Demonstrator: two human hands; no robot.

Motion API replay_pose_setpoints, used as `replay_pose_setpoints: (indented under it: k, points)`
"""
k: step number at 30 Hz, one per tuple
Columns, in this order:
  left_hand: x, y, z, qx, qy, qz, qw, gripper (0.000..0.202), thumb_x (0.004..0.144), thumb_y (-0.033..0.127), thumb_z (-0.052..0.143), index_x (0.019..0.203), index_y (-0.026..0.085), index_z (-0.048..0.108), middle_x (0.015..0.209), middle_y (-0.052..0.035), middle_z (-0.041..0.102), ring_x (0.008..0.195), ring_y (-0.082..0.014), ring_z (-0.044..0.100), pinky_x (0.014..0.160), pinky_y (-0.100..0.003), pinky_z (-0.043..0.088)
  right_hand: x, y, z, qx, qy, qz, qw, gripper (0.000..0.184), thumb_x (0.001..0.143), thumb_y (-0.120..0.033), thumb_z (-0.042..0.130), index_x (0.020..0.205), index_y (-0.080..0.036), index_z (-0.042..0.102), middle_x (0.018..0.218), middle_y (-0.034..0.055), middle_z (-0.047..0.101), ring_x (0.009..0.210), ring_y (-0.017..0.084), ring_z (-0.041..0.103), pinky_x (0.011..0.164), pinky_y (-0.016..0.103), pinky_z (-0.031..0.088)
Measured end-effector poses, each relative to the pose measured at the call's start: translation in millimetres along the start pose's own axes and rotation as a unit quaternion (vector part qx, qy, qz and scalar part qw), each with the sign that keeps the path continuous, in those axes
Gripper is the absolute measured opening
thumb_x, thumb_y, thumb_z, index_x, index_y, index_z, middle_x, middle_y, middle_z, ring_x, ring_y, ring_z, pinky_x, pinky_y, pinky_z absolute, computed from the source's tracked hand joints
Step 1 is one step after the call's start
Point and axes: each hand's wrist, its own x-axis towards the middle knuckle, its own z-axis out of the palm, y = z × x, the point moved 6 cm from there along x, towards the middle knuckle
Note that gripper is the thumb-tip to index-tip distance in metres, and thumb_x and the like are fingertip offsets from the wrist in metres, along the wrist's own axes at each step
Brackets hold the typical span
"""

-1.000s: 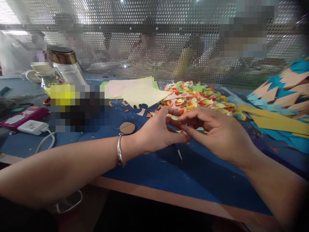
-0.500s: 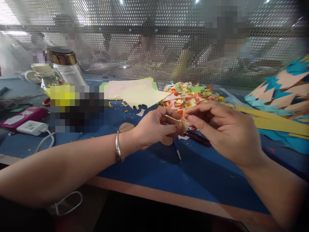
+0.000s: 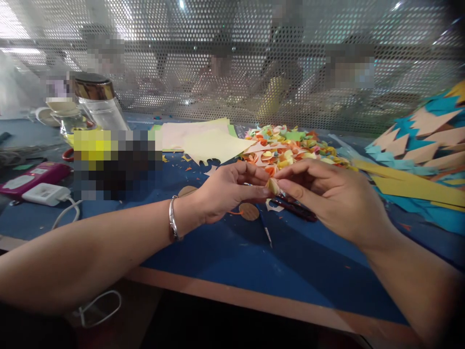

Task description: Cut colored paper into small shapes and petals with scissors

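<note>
Between my two hands, above the blue table, is a small pale-yellow folded paper piece (image 3: 272,186). My left hand (image 3: 232,190), with a silver bangle at the wrist, pinches it from the left. From the right, the thumb and forefinger of my right hand (image 3: 327,196) close on its other side. Below them lie a round brown disc (image 3: 249,212), a thin pen-like tool (image 3: 266,230) and a dark red-handled tool (image 3: 296,209). Behind my fingers spreads a heap of colourful paper pieces (image 3: 286,145).
Stacked paper sheets (image 3: 203,138) lie behind my left hand. A glass bottle (image 3: 100,102), a purple device (image 3: 36,179) and a white plug (image 3: 47,193) with its cable are at left. Cut blue and tan paper (image 3: 425,140) is piled at right. A perforated metal screen (image 3: 232,72) stands behind.
My right fingers have come in to the left and now meet the folded paper piece beside my left fingertips. More of the round disc shows beneath.
</note>
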Motion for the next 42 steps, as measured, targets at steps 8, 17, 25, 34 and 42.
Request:
replay_pose_setpoints:
  k: [8, 17, 25, 34, 42]
  points:
    - [1, 1, 0.4, -0.049, -0.023, -0.008, 0.999, 0.026, 0.074, 0.006, 0.083, 0.092, 0.011, 0.066, 0.088, -0.0031, 0.073, 0.080, -0.0112, 0.072, 0.084, -0.028, 0.056, 0, 7, -3, 0.016, -0.009, 0.039, 0.999, 0.020, 0.089, -0.042, 0.073, 0.087, -0.023, 0.075, 0.058, -0.0013, 0.066, 0.043, 0.011, 0.055, 0.040, 0.023, 0.041]
    - [0, 5, 2.0, -0.035, -0.014, -0.015, 0.999, 0.021, 0.075, 0.005, 0.080, 0.090, 0.011, 0.067, 0.083, -0.0018, 0.072, 0.075, -0.0097, 0.070, 0.082, -0.027, 0.057, -1, -3, -2, -0.019, -0.007, -0.010, 1.000, 0.009, 0.091, -0.030, 0.068, 0.089, -0.022, 0.073, 0.065, -0.0006, 0.069, 0.050, 0.012, 0.060, 0.044, 0.023, 0.044]
    - [1, 6, 2.1, 0.026, -0.004, 0.020, 0.999, 0.014, 0.078, 0.013, 0.078, 0.086, 0.012, 0.066, 0.077, 0.0003, 0.068, 0.070, -0.0080, 0.067, 0.079, -0.026, 0.057, -3, -5, -2, -0.117, -0.002, -0.083, 0.990, 0.011, 0.093, -0.024, 0.064, 0.100, -0.024, 0.072, 0.084, 0.0033, 0.076, 0.066, 0.016, 0.069, 0.059, 0.028, 0.055]
    - [-1, 11, 1.9, 0.166, 0.012, 0.103, 0.981, 0.012, 0.084, 0.021, 0.070, 0.088, 0.015, 0.060, 0.080, -0.0013, 0.065, 0.075, -0.0109, 0.065, 0.076, -0.029, 0.055, -7, -3, 2, -0.142, -0.001, -0.147, 0.979, 0.016, 0.095, -0.022, 0.062, 0.107, -0.022, 0.073, 0.095, 0.0055, 0.076, 0.075, 0.017, 0.071, 0.070, 0.031, 0.058]
    - [-3, 14, 1.9, 0.242, 0.006, 0.139, 0.960, 0.015, 0.088, 0.030, 0.066, 0.090, 0.019, 0.055, 0.081, -0.0017, 0.065, 0.076, -0.0120, 0.063, 0.073, -0.028, 0.052, -4, 3, 6, -0.101, -0.008, -0.111, 0.989, 0.014, 0.094, -0.027, 0.064, 0.105, -0.023, 0.072, 0.090, 0.0050, 0.075, 0.066, 0.017, 0.069, 0.064, 0.032, 0.058]
